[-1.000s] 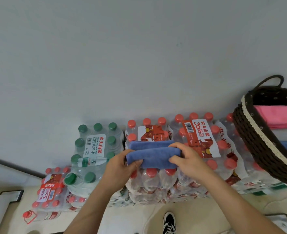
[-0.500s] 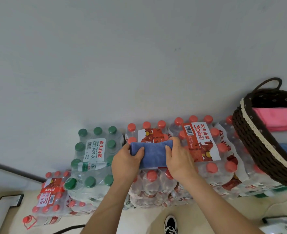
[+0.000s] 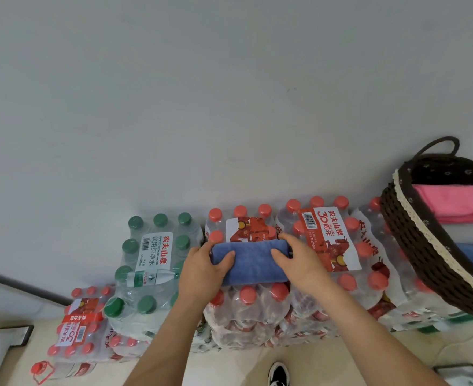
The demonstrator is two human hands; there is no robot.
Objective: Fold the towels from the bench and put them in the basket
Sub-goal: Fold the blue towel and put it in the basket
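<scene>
Blue towel point(image 3: 250, 263), folded into a thick band, is held flat over the red-capped bottle packs point(image 3: 327, 240), well to the left of the woven basket point(image 3: 413, 218). The left hand point(image 3: 204, 271) grips the end farther from the basket and the right hand point(image 3: 299, 263) grips the nearer end, the fingers of both curled round the cloth with thumbs on top. Inside the basket lies a folded pink towel point(image 3: 458, 201).
</scene>
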